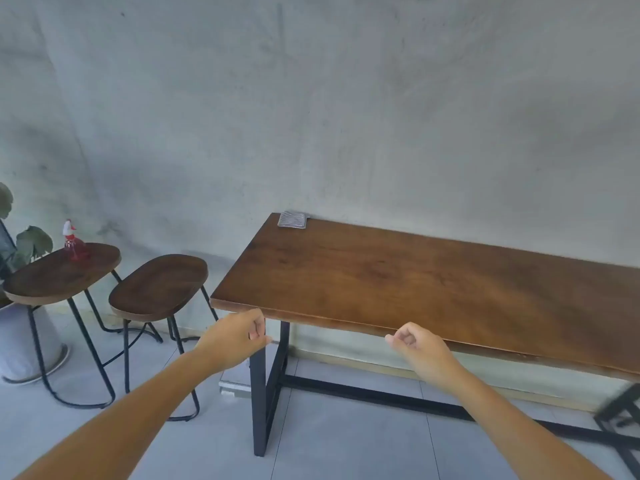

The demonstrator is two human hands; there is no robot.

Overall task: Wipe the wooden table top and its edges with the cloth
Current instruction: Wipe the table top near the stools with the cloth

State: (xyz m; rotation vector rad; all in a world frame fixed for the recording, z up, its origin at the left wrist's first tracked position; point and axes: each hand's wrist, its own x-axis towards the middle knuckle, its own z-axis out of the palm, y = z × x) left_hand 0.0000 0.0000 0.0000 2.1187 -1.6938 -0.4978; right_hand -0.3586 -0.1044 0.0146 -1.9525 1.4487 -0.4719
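left hand (239,336): your arm stretched forward, fingers loosely curled, empty | right hand (420,348): arm stretched forward, fingers loosely curled, empty

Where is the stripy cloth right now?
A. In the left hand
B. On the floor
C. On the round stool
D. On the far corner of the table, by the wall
D. The folded striped cloth lies on the far left corner of the wooden table, next to the concrete wall, while the left hand and right hand are both empty near the front edge.
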